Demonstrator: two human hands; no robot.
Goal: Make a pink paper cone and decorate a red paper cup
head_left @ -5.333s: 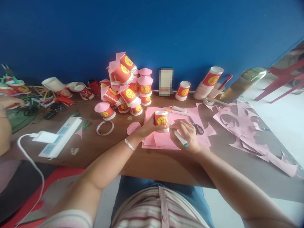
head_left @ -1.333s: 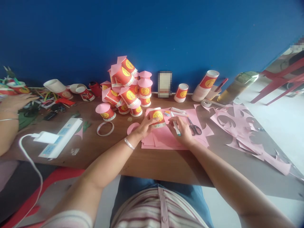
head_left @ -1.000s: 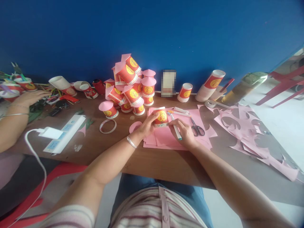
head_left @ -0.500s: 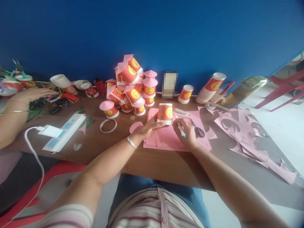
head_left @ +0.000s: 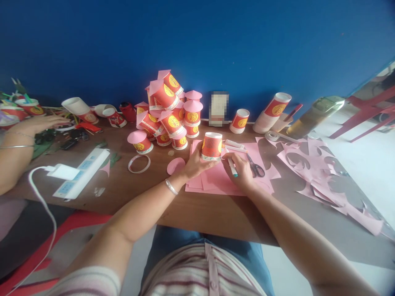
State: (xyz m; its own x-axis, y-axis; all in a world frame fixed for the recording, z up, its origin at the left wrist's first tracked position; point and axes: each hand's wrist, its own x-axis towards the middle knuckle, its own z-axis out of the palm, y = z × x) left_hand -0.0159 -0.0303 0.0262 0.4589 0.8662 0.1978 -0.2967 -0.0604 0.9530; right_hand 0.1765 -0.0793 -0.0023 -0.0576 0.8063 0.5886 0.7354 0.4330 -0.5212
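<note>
My left hand point(head_left: 197, 164) grips an upside-down red paper cup point(head_left: 211, 144) with a yellow emblem and a white rim band that bears small coloured marks. In my right hand point(head_left: 240, 169) is a white marker pen point(head_left: 232, 167) with a green end, its tip close to the cup's lower rim; I cannot tell if it touches. Beneath both hands lie pink paper sheets point(head_left: 216, 183). Just right of my right hand rest scissors point(head_left: 256, 168), and two more markers point(head_left: 236, 147) lie behind it.
Red cups with pink cone roofs point(head_left: 171, 123) are stacked at the back. A tape ring point(head_left: 138, 163), a power strip point(head_left: 82, 174) and a pink disc point(head_left: 175, 166) lie left; pink scraps point(head_left: 327, 181) and a bottle point(head_left: 314, 117) right. A co-worker's arm point(head_left: 18, 152) reaches in at far left.
The cup has turned in my left hand, its yellow emblem moving round to the right edge. The view has shifted slightly. My right hand still holds the marker near the rim.
</note>
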